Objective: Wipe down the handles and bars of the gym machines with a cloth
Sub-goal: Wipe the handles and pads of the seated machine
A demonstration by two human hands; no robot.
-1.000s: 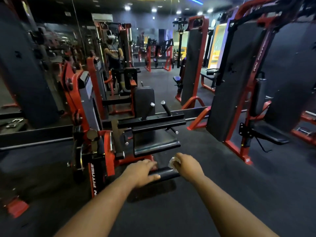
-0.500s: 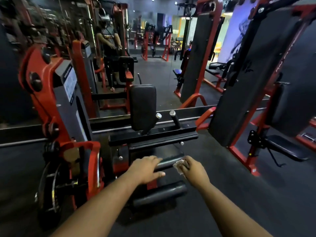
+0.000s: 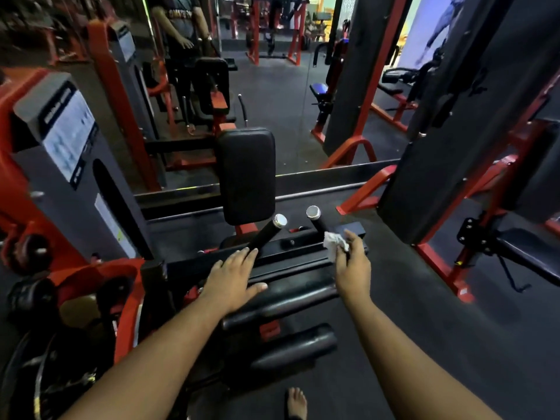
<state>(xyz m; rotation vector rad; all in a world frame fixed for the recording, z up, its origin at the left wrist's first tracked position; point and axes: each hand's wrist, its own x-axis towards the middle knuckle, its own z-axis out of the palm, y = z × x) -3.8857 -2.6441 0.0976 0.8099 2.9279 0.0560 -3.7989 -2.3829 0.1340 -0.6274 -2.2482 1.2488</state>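
Note:
A red and black leg machine fills the middle of the head view. Two black handles with silver end caps rise from its frame, the left handle [image 3: 266, 231] and the right handle [image 3: 316, 221]. My right hand [image 3: 353, 265] pinches a small white cloth [image 3: 335, 242] right at the base of the right handle. My left hand [image 3: 231, 278] lies flat with straight fingers above the black seat frame, its fingertips by the foot of the left handle. Two black foam rollers, the upper roller [image 3: 291, 301] and the lower roller [image 3: 295, 344], lie below my hands.
The black back pad [image 3: 247, 174] stands upright behind the handles. The grey weight-stack cover [image 3: 69, 159] is on the left and a wall mirror behind. Black panelled machines with red frames [image 3: 448, 153] stand to the right. My bare foot [image 3: 296, 403] is on the dark floor.
I have stepped closer to the machine. Both hands left the lower foam roller and moved up and forward to the seat frame, the right hand carrying the cloth to the right handle's base.

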